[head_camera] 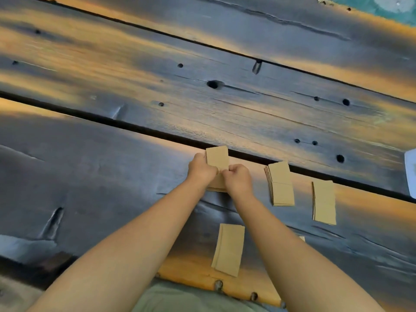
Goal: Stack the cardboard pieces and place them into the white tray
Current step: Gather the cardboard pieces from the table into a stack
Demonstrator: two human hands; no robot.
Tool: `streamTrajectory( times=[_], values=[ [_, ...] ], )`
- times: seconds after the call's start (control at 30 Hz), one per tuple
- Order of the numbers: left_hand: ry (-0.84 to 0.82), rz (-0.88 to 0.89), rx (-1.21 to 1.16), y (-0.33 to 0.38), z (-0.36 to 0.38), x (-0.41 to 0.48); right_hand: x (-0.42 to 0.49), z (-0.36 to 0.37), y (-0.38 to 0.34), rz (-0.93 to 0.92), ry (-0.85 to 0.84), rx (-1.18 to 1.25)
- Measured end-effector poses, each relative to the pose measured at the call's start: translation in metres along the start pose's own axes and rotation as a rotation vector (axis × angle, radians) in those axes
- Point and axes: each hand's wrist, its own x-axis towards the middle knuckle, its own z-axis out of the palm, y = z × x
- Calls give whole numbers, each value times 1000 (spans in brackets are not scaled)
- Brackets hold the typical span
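My left hand [201, 170] and my right hand [238, 178] both grip one stack of tan cardboard pieces [217, 159] on the wooden table, its far end sticking out past my fingers. To the right lies a thicker stack of cardboard [281, 186], and further right a thinner one [324, 202]. Nearer to me, between my forearms, lies another pair of pieces [228, 249]. A small corner of cardboard [302, 238] shows beside my right forearm. Only an edge of the white tray [410, 172] shows at the right border.
The table is made of dark weathered planks [202, 104] with gaps between them, knots and holes. Its near edge [198, 278] runs just in front of my body, with bolt heads along it.
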Motion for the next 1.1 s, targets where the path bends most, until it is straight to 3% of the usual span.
streamTrajectory(
  times=[0.23,0.53,0.67,0.83,0.97,1.1],
  values=[
    [-28,-87,-215,-5,4,-2,12,1,3,-17,-3,-27],
    [-134,19,-274,-8,1,-22,-20,-42,7,-24,-162,345],
    [-309,83,-297,-2,-4,-42,-47,-65,2,-20,-261,532],
    [-560,103,-554,11,2,-61,-70,-103,5,-6,-359,730],
    [-692,-29,-728,21,30,-86,-77,-129,21,-29,-431,726],
    [-770,-22,-789,21,59,-105,-77,-154,36,-56,-453,666]
  ],
)
